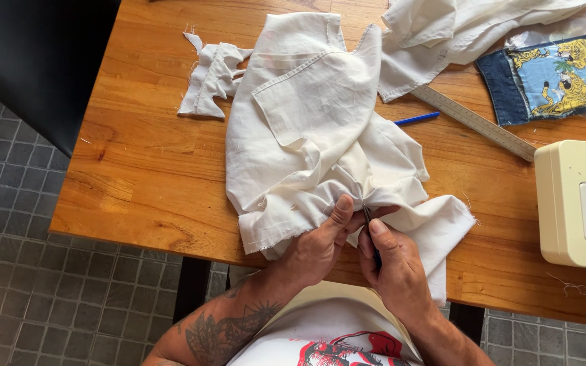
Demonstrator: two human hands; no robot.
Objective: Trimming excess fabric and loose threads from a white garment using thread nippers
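**Cream cloth pinched at the table's near edge, a dark tool on the seam**

Cream cotton fills the middle of the picture. The left hand is clenched on a bunched fold of the shirt, thumb pressed up against the gather. The right hand grips a thin dark tool, perhaps a seam ripper or small blade, its tip touching the fold just beside the left thumb. What kind of tool it is cannot be told for certain.

As a judgement, the work looks partly done: frayed raw edges show along the cloth below the left hand, and a ragged scrap of the same cloth lies well beyond the left hand, apart from the shirt. A pocket remains sewn on the shirt, beyond both hands. How much seam remains under the fingers is hidden.

The shirt lies with its long axis running away from the hands, tilted slightly to the right, its narrower end farthest off and its crumpled bulk at the hands. The tool stands nearly along that same line, tip pointing away from the body.

Beyond the right hand lie a blue pen and a metal ruler, both slanted. Farther out rest more white cloth and a denim patch with tigers. A cream sewing machine stands to the right of the right hand, on the wooden table.
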